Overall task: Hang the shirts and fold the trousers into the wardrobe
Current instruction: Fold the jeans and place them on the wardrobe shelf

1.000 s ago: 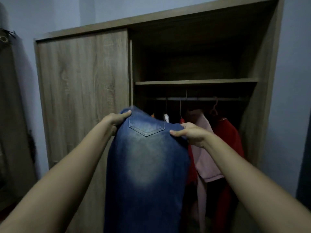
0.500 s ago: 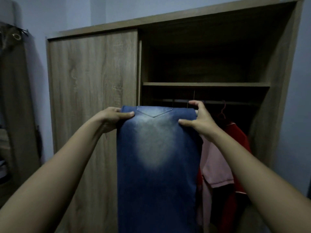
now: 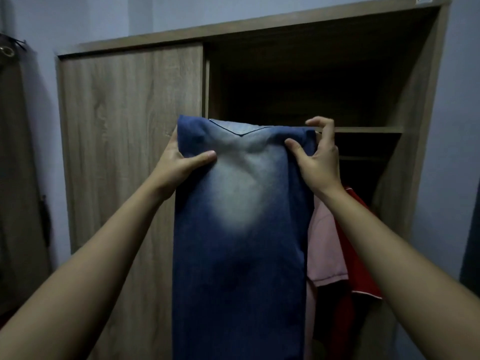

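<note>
A pair of blue jeans (image 3: 239, 242), faded pale in the middle, hangs long and flat in front of me. My left hand (image 3: 179, 162) grips its upper left edge, thumb across the front. My right hand (image 3: 318, 159) pinches the upper right edge, with its fingers curled behind the cloth. The jeans' top edge is level with the front of the wardrobe's upper shelf (image 3: 368, 129). The wooden wardrobe (image 3: 124, 141) stands open on its right half.
A pink shirt (image 3: 328, 250) and a red shirt (image 3: 363, 261) hang under the shelf, partly hidden by the jeans. The sliding door covers the wardrobe's left half. The compartment above the shelf is dark. A dark garment (image 3: 18, 178) hangs on the left wall.
Both hands have raised the jeans from the level of the hanging rail up to the shelf's front edge. The back pocket has folded over the top, mostly out of sight.
</note>
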A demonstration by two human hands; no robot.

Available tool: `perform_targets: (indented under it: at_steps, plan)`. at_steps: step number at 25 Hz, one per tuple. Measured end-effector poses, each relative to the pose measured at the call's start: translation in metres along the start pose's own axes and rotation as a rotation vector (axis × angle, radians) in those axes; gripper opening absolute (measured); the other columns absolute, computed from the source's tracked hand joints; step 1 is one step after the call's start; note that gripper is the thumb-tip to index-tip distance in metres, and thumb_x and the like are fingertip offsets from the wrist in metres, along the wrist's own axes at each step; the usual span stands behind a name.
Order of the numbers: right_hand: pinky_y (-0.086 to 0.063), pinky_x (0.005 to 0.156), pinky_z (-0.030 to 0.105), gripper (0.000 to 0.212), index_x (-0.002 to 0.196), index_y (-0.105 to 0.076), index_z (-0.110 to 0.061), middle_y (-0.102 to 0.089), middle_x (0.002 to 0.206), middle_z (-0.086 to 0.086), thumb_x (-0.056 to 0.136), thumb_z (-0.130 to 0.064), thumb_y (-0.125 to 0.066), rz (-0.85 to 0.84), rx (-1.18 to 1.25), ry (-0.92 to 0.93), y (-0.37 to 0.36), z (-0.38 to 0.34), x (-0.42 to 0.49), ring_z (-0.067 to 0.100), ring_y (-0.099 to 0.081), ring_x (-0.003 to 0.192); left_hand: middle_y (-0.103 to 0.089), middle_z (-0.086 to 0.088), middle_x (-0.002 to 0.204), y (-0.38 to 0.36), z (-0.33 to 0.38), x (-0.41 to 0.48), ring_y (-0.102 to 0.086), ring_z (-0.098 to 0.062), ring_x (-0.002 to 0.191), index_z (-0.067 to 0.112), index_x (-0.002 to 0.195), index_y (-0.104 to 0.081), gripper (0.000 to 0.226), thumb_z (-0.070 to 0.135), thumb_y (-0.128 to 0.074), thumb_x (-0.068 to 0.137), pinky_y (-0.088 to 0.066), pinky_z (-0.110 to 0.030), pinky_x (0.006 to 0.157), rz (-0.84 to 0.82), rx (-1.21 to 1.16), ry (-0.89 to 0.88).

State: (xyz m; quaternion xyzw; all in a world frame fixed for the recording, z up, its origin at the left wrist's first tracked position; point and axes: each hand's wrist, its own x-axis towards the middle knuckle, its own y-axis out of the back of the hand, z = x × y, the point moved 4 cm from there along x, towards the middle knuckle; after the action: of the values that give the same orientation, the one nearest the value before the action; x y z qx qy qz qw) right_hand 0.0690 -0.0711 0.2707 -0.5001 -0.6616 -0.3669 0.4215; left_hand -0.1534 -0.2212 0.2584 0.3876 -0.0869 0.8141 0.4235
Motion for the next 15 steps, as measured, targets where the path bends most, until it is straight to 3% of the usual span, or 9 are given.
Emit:
perform_targets:
  at_steps: [2, 4, 7, 8, 9, 10, 11, 13, 15]
  plan:
    - [-0.051, 0.086, 0.02, 0.058, 0.126, -0.035, -0.017, -0.053, 0.111, -0.01, 0.08, -0.022, -0.071, -0.082, 0.026, 0.016, 0.004, -0.006, 0.008, -0.005, -0.058, 0.1, -0.062, -0.002, 0.12, 0.002, 0.002, 0.0, -0.064, -0.013, 0.107, 0.018, 0.126, -0.048, 0.05, 0.011, -0.069, 0.082, -0.053, -0.027, 0.089, 0.117, -0.053, -0.047]
    - [-0.049, 0.095, 0.029, 0.081, 0.133, -0.024, -0.033, -0.047, 0.129, -0.003, 0.072, -0.028, -0.077, -0.169, 0.109, 0.025, 0.013, -0.007, 0.011, 0.006, -0.053, 0.115, -0.063, -0.009, 0.119, 0.003, 0.007, 0.002, -0.065, -0.018, 0.105, 0.008, 0.128, -0.049, 0.051, 0.01, -0.07, 0.082, -0.055, -0.029, 0.086, 0.175, -0.153, -0.057]
    - [-0.043, 0.098, 0.021, 0.105, 0.137, -0.006, -0.043, -0.029, 0.142, -0.005, 0.066, -0.022, -0.081, -0.235, 0.242, -0.076, 0.015, 0.011, -0.011, 0.001, -0.045, 0.123, -0.065, -0.011, 0.114, 0.01, 0.016, 0.008, -0.067, -0.019, 0.101, 0.004, 0.127, -0.049, 0.049, 0.009, -0.069, 0.082, -0.055, -0.024, 0.077, 0.229, -0.234, -0.06]
    - [-0.043, 0.092, 0.013, 0.098, 0.139, -0.009, -0.037, -0.031, 0.139, -0.006, 0.073, -0.014, -0.077, -0.242, 0.274, -0.179, 0.008, 0.024, -0.027, -0.008, -0.047, 0.116, -0.065, -0.012, 0.115, 0.014, 0.017, 0.009, -0.068, -0.02, 0.1, 0.003, 0.128, -0.049, 0.051, 0.01, -0.07, 0.081, -0.054, -0.024, 0.075, 0.235, -0.251, -0.058]
    - [-0.043, 0.084, 0.006, 0.076, 0.139, -0.022, -0.028, -0.041, 0.132, -0.005, 0.082, -0.008, -0.068, -0.247, 0.307, -0.269, -0.001, 0.03, -0.043, -0.011, -0.052, 0.106, -0.064, -0.014, 0.116, 0.016, 0.017, 0.01, -0.067, -0.022, 0.101, 0.001, 0.129, -0.048, 0.055, 0.012, -0.071, 0.081, -0.054, -0.024, 0.075, 0.226, -0.258, -0.054]
    - [-0.043, 0.075, 0.003, 0.041, 0.13, -0.041, -0.017, -0.053, 0.118, -0.003, 0.092, -0.011, -0.056, -0.247, 0.294, -0.363, -0.009, 0.037, -0.056, -0.006, -0.057, 0.098, -0.064, -0.016, 0.117, 0.019, 0.016, 0.012, -0.067, -0.023, 0.102, 0.0, 0.13, -0.048, 0.057, 0.013, -0.072, 0.08, -0.054, -0.024, 0.076, 0.202, -0.245, -0.044]
    - [-0.044, 0.068, 0.004, 0.021, 0.114, -0.055, -0.01, -0.061, 0.102, -0.002, 0.097, -0.018, -0.045, -0.228, 0.283, -0.44, -0.014, 0.041, -0.064, 0.003, -0.06, 0.092, -0.064, -0.016, 0.117, 0.021, 0.016, 0.012, -0.067, -0.024, 0.103, -0.001, 0.13, -0.047, 0.057, 0.014, -0.071, 0.081, -0.054, -0.024, 0.076, 0.166, -0.215, -0.031]
    - [-0.045, 0.063, 0.009, 0.038, 0.097, -0.062, 0.0, -0.062, 0.085, 0.0, 0.101, -0.026, -0.034, -0.19, 0.228, -0.505, -0.013, 0.052, -0.062, 0.011, -0.058, 0.083, -0.065, -0.014, 0.113, 0.028, 0.017, 0.012, -0.067, -0.023, 0.101, -0.003, 0.131, -0.046, 0.056, 0.012, -0.068, 0.083, -0.054, -0.023, 0.075, 0.115, -0.157, -0.004]
    - [-0.046, 0.068, 0.018, 0.042, 0.097, -0.062, 0.004, -0.062, 0.085, 0.004, 0.101, -0.026, -0.034, -0.175, 0.247, -0.442, -0.008, 0.046, -0.049, 0.012, -0.057, 0.082, -0.066, -0.009, 0.107, 0.038, 0.019, 0.012, -0.069, -0.016, 0.094, -0.005, 0.132, -0.045, 0.054, 0.01, -0.066, 0.084, -0.053, -0.021, 0.073, 0.144, -0.145, -0.008]
